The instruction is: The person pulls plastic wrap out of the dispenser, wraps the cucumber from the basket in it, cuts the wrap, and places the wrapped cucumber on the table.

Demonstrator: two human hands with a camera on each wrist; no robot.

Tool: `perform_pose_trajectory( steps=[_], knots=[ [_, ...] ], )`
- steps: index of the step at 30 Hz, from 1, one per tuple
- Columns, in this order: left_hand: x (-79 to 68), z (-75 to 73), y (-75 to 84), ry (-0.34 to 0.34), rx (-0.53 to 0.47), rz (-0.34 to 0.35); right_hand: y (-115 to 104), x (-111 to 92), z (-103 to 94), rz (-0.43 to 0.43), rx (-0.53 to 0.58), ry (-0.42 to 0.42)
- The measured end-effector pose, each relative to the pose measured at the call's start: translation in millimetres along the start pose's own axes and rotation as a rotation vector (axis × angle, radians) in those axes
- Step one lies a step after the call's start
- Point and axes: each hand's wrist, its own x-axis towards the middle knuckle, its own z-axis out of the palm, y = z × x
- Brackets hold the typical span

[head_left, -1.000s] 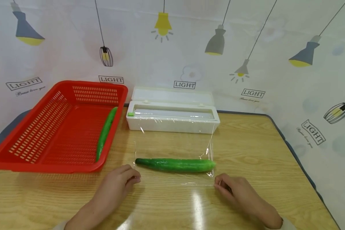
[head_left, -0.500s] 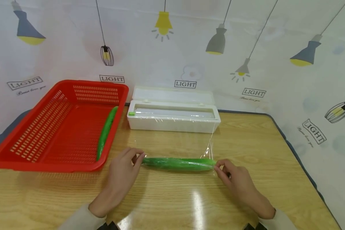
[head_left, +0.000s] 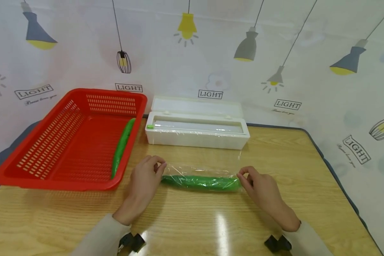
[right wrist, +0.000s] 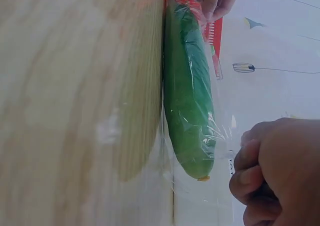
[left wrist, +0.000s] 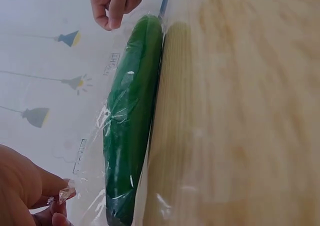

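Note:
A green cucumber lies crosswise on the table under clear plastic wrap, which runs back to a white wrap dispenser. At the cucumber's left end, my left hand pinches a corner of the wrap; the bunched film shows between finger and thumb in the left wrist view. My right hand pinches the other corner beside the right end. In the right wrist view the film clings in creases over the cucumber. Both hands are raised slightly behind the cucumber's near side.
To the left stands a red plastic basket with another cucumber along its right wall. The dispenser's lid stands raised against the patterned backdrop. The wooden table has a dark edge at the back and right.
Both hands have moved from the near side of the cucumber up and back over it, carrying the wrap's free edge. The film now covers the cucumber from the front.

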Motion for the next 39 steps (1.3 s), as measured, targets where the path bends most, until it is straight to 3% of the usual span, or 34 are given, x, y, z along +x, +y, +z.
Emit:
perform_pose_trajectory(
  steps=[5, 20, 30, 33, 39],
  knots=[
    [3.3, 3.7, -1.7, -0.038, 0.005, -0.073, -0.1, 3.2, 1.8, 0.04, -0.043, -0.043],
    [6.8, 4.2, -8.6, -0.208, 0.086, -0.133, 1.4, 6.5, 7.2, 0.224, -0.089, -0.158],
    [10.4, 2.3, -15.7, -0.161, 0.018, -0.198, 9.0, 8.2, 7.6, 0.376, 0.156, -0.233],
    [11.4, 3.2, -17.5, -0.185, -0.025, -0.217, 12.3, 8.0, 8.2, 0.339, 0.204, -0.202],
    [13.0, 5.2, -23.2, -0.246, -0.144, -0.255, 16.2, 7.7, 7.6, 0.113, 0.201, -0.163]
  ],
)
